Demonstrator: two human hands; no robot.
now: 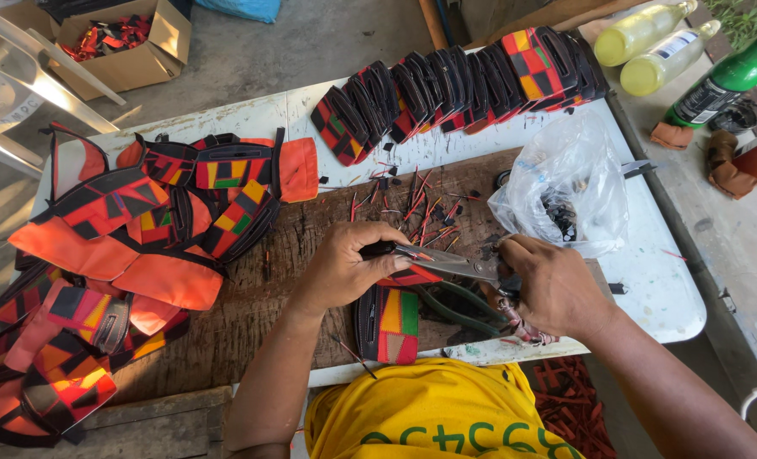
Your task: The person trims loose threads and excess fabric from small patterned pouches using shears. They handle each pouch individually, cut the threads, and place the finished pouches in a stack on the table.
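My left hand (350, 265) pinches the top edge of a small patchwork pouch (393, 321) with a black zipper, held on a dark wooden board (251, 280). My right hand (552, 285) grips scissors (450, 262) whose blades point left and meet the pouch's edge right by my left fingers. Green-handled pliers (459, 310) lie on the board under my right hand. Thin red and black trimmings (421, 208) are scattered just beyond my hands.
A heap of orange and patchwork fabric pieces (115, 255) fills the left. A row of finished pouches (463, 89) lines the far table edge. A clear plastic bag (569, 183) of small black parts sits right. Bottles (650, 47) stand far right; a cardboard box (123, 42) far left.
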